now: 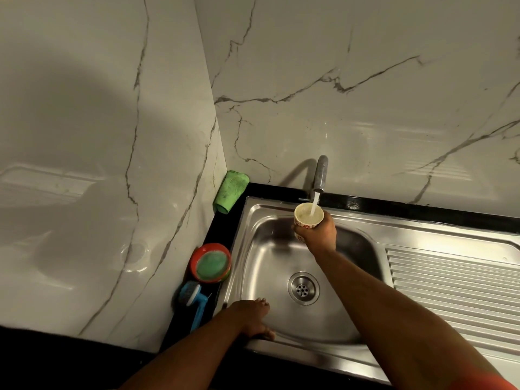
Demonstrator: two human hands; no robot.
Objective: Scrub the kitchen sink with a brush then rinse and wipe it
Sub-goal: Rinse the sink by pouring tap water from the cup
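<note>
Steel sink (261,257) in black counter (394,205) — veined marble walls (365,94) — cup (309,218) under the tap (320,173)

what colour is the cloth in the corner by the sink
The cloth is green, best seen in the head view.

The sink (261,260) sits in the surface (233,220), with the drainboard (450,282) to its right and the faucet (320,173) behind. A cup (308,218) hangs under the spout, over the basin. Left of the sink, a cloth (231,191) lies in the back corner, a dish (197,254) nearer, and a brush (194,299) before the dish.
</note>
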